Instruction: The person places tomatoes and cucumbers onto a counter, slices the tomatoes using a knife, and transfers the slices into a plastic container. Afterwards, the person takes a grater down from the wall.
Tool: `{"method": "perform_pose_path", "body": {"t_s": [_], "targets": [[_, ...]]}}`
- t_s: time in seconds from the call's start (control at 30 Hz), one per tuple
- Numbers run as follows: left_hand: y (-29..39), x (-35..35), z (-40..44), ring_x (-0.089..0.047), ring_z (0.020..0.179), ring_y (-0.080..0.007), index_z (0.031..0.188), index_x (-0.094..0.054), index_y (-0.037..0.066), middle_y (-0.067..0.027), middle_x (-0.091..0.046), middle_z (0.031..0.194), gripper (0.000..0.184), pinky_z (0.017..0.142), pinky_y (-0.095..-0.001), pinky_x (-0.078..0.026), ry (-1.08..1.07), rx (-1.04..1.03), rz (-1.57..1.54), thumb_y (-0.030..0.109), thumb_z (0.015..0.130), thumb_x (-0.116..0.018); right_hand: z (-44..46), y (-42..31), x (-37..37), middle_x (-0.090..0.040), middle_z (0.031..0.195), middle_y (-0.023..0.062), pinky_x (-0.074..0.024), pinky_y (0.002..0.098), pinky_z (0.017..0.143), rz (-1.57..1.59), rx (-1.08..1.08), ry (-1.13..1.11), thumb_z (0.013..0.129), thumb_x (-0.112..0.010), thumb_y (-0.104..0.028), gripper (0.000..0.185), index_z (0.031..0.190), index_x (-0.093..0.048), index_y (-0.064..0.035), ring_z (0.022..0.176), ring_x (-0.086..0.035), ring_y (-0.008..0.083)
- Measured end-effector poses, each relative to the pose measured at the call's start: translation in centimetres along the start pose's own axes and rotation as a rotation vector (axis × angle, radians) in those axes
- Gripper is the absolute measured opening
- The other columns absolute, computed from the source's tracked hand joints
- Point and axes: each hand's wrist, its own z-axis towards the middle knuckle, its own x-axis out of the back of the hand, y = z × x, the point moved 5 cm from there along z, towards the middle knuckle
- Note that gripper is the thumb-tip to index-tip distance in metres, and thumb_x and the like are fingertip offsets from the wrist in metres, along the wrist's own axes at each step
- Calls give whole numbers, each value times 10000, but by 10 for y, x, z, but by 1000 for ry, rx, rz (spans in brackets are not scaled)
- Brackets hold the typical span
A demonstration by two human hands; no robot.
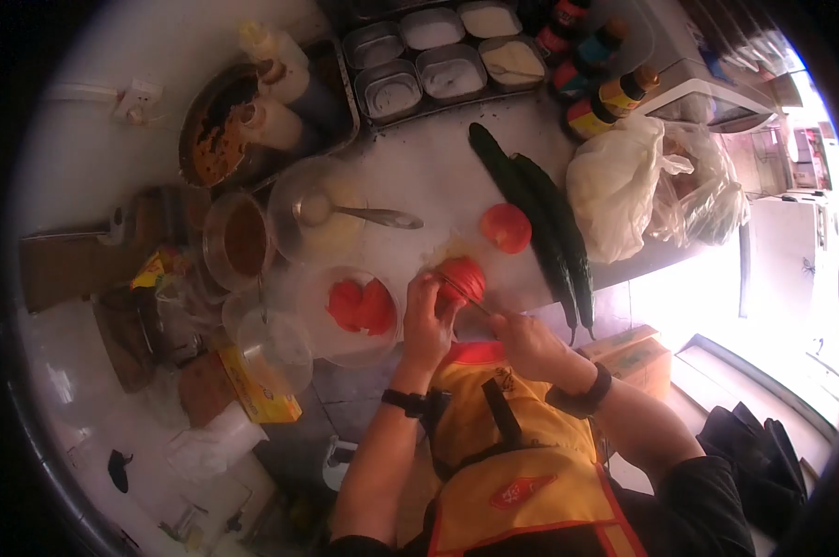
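Observation:
Near the counter's front edge, my left hand [429, 320] is closed around the left side of a red tomato [463, 278]. My right hand [533, 346] grips a knife [468, 298], whose thin blade lies across the tomato; whether it has cut in is too small to tell. Just behind and to the right sits another tomato [506, 228]. Left of my hands, a clear plastic bowl [390, 340] holds red tomato pieces [362, 306]. Long dark green cucumbers [542, 200] lie to the right of the tomatoes.
A bowl [294, 243] with a spoon [382, 217] stands behind the tomato bowl. Farther back are metal containers [452, 72], a tray [352, 130] with squeeze bottles, and dark bottles [614, 102]. Plastic bags [614, 190] sit at the right, and a cardboard box [637, 362] is below.

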Motion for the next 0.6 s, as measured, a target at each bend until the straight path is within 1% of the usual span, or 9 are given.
{"method": "perform_pose_path", "body": {"t_s": [0.03,0.07,0.13,0.23,0.37,0.47,0.5,0.57,0.6], "targets": [[-1,-1,0,-545,1174,-437,1239,-519,21,-230,-522,1296,475,944,-465,-500,3,-2,-1,139,849,-765,-4,-6,3,-588,850,222,-476,464,575,-138,200,151,906,-550,-69,131,996,-595,14,728,-612,409],[-2,-1,0,-546,1178,-435,1236,-522,19,-234,-524,1297,475,949,-462,-500,10,-5,-9,138,846,-766,-3,-4,1,-588,850,222,-476,464,575,-141,202,152,906,-550,-69,131,996,-595,14,728,-612,409],[-3,-2,-1,-546,1182,-433,1234,-525,17,-238,-527,1298,475,954,-459,-499,21,-8,-17,137,844,-768,2,-4,2,-538,770,172,-461,433,541,-32,256,178,869,-582,-28,131,987,-591,29,629,-564,356],[-3,-2,-1,-547,1186,-424,1240,-525,21,-227,-537,1302,476,957,-458,-499,24,-5,-23,123,843,-766,6,-14,10,-542,773,165,-464,438,532,-168,311,215,856,-597,-55,152,986,-588,24,633,-569,345],[-5,-5,-3,-556,1176,-402,1245,-531,36,-194,-547,1305,481,943,-445,-512,-3,65,-100,109,834,-772,43,-6,1,-578,815,185,-490,420,568,-152,368,226,837,-610,-65,152,964,-591,16,672,-599,335],[-10,-6,-4,-567,1161,-378,1243,-540,47,-177,-546,1301,479,901,-422,-535,28,80,-138,90,828,-774,45,5,-6,-608,844,173,-507,398,616,-58,303,90,828,-608,-85,226,1032,-599,13,698,-612,313],[-10,-6,-4,-573,1152,-367,1239,-546,50,-172,-546,1296,474,876,-409,-546,47,72,-145,80,824,-775,32,3,4,-611,910,193,-501,442,676,-48,355,161,834,-607,-69,237,1055,-605,16,756,-605,366],[-10,-6,-5,-574,1150,-359,1233,-548,51,-167,-545,1290,466,857,-403,-551,58,69,-152,76,826,-773,21,0,11,-614,975,213,-495,487,736,-42,408,227,841,-606,-53,249,1079,-611,20,815,-598,420],[-9,-5,-5,-575,1147,-351,1227,-549,53,-162,-545,1283,458,838,-397,-556,62,64,-153,73,827,-772,22,6,2,-619,1005,219,-493,489,760,-14,276,60,849,-595,-56,251,1087,-613,20,849,-600,434]]}}
